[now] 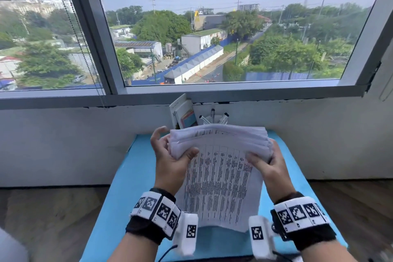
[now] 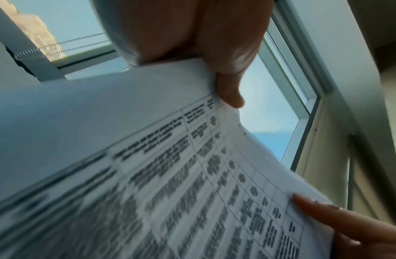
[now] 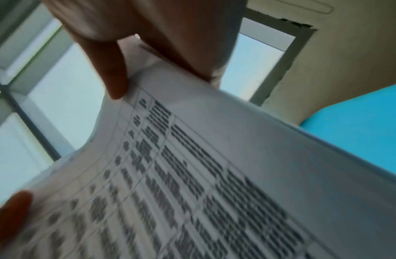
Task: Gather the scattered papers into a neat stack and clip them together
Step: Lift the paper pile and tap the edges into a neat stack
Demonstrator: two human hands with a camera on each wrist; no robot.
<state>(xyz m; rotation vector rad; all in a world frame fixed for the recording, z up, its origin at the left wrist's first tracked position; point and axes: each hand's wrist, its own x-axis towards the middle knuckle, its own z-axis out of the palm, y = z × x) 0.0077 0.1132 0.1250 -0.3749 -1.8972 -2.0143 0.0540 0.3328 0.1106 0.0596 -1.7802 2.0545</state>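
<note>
A stack of white papers printed with tables stands upright on its lower edge on the blue table, its top curling away from me. My left hand grips the upper left edge, thumb on the front sheet, some fingers lifted off behind. My right hand grips the upper right edge the same way. The left wrist view shows the papers close up under the left thumb. In the right wrist view the papers sit under the right thumb. No clip shows in any view.
Against the wall behind the papers stand some booklets and a white cup of pens. A large window fills the wall above. Wooden floor lies on both sides of the narrow blue table.
</note>
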